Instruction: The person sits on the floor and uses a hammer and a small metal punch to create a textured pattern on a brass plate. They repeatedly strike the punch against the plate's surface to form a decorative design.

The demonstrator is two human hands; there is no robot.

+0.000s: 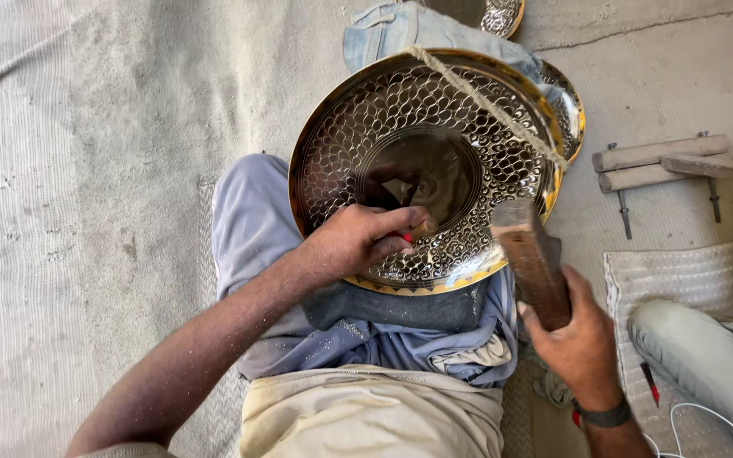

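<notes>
A large round brass tray with a hammered scale pattern and a smooth dark centre rests tilted on my lap. My left hand is closed on a small chisel-like punch whose tip touches the tray near the rim of the smooth centre. My right hand grips a worn wooden mallet, its head raised beside the punch, over the tray's lower right edge. A twisted rope runs diagonally across the tray's upper right.
A second patterned tray lies behind the first, another at the top edge. A wooden tool with metal pins lies on the concrete at right. A woven mat and someone's knee are at lower right.
</notes>
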